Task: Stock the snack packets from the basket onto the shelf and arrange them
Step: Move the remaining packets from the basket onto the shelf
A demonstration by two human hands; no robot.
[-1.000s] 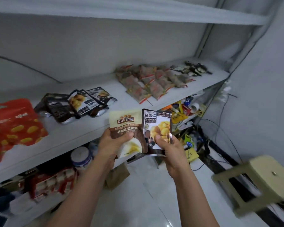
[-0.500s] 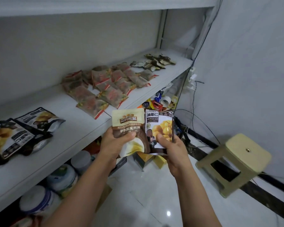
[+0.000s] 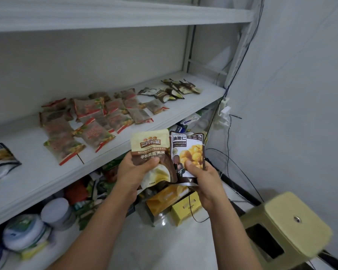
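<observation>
**Two packets in hand: slip and snag risk**

The beige macadamia packet [image 3: 150, 145] and the dark chestnut packet [image 3: 187, 151] are held upright, edges overlapping, just in front of the shelf [image 3: 37, 172]; the glossy film may slip from a thumb pinch, or one packet may drag the other on release; the left hand [image 3: 134, 172] clamps the beige packet, the right hand [image 3: 205, 180] the chestnut one; both look flat and brightly printed; red-edged packets [image 3: 94, 133] crowd the shelf nearby.
</observation>
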